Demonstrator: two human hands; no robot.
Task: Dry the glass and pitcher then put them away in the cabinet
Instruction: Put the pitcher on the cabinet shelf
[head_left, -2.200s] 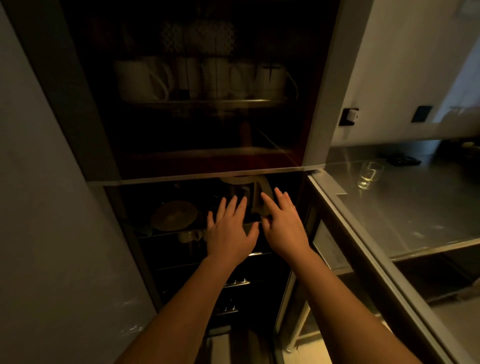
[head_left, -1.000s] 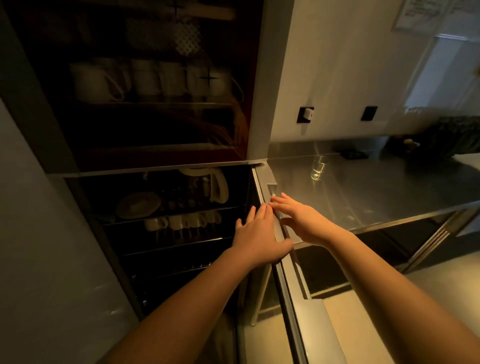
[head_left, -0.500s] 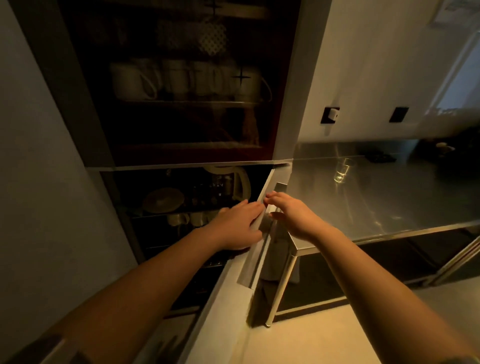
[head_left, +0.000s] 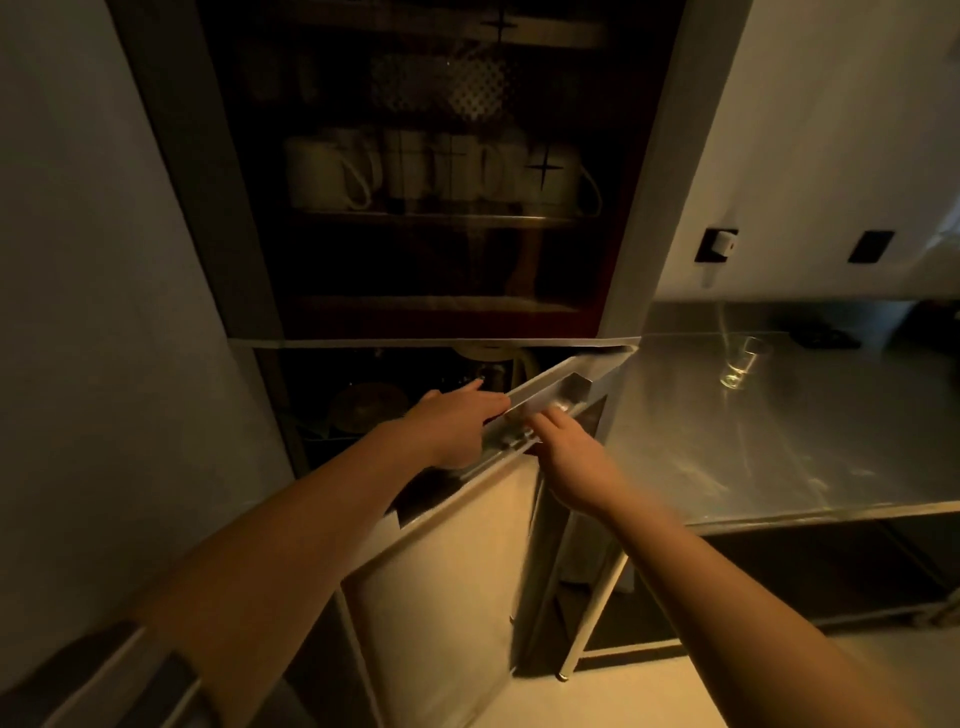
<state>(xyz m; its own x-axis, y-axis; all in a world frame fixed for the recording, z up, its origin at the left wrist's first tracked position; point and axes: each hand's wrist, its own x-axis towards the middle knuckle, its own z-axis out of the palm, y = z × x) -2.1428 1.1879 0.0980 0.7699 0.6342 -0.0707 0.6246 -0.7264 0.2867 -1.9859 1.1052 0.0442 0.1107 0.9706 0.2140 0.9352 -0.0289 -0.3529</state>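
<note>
The pale pitcher (head_left: 491, 357) stands inside the dark lower compartment of the cabinet, mostly hidden behind the swinging cabinet door (head_left: 452, 551). My left hand (head_left: 457, 423) lies with straight fingers along the door's top edge. My right hand (head_left: 563, 447) touches the door's metal handle recess (head_left: 563, 397) with its fingertips. The clear glass (head_left: 740, 361) stands upright on the steel counter (head_left: 779, 447) to the right, apart from both hands.
Behind the dark upper glass door, a shelf holds several white mugs (head_left: 431, 171). A round plate (head_left: 369, 408) sits in the lower compartment. Two wall sockets (head_left: 717, 245) are above the counter. A grey wall (head_left: 104, 312) is close on the left.
Both hands left the pitcher inside the cabinet and moved onto the lower door. The door has swung from fully open toward the cabinet and now covers much of the opening.
</note>
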